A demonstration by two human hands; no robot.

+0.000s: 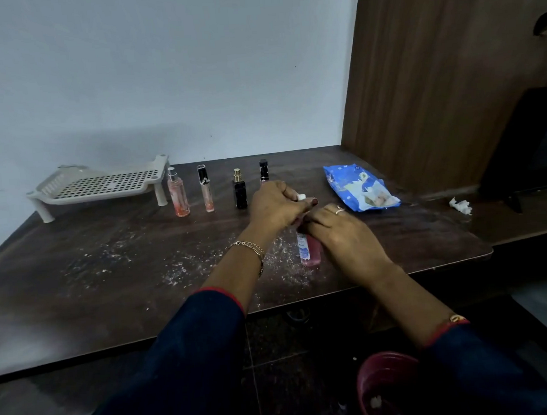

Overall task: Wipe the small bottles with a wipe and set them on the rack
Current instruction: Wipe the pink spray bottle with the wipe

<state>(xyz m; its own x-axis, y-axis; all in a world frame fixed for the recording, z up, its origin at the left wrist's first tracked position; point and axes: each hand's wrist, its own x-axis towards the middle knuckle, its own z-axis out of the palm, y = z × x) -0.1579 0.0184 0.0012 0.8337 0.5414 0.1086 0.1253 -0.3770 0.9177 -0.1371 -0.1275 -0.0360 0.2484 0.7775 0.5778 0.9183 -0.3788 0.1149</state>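
On table near front edge: pink bottle (310,252) | left hand (275,205) curled round its cap end, right hand (344,234) gripping body | wipe unseen | rack (100,185) holds no bottles, four other bottles (240,193) waiting | early stage

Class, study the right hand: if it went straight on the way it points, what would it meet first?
Most likely the left hand, directly ahead of the right hand at the top of the pink bottle; depth is unclear.

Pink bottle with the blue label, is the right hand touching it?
Touching. The head view shows the right hand wrapped over the upper part of the pink bottle.
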